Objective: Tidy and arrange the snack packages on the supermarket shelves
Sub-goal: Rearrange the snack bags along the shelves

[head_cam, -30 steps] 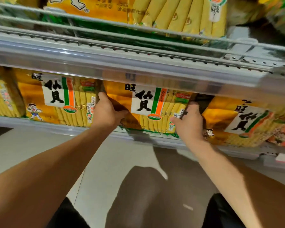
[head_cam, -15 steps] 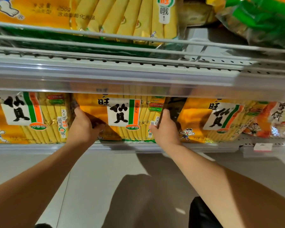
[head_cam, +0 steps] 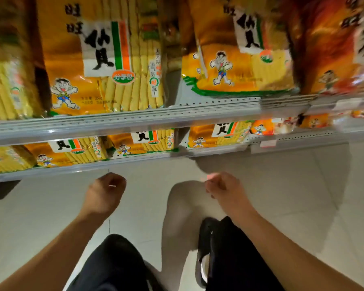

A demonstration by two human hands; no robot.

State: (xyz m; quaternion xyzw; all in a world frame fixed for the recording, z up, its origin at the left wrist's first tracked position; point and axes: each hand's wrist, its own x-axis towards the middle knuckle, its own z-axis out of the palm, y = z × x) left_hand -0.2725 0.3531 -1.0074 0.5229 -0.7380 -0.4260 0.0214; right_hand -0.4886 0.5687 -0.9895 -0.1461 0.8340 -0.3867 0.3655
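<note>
both forearms are bare to the bottom edge of the head view, with no sleeve, watch or band showing on either wrist. the left hand (head_cam: 104, 193) and the right hand (head_cam: 222, 186) wear no gloves and no rings that can be made out; motion blur softens the knuckles. below them the legs are covered in black shorts (head_cam: 114, 263). beside the right leg sits a black shoe (head_cam: 205, 248) with a white patch on its side.
</note>
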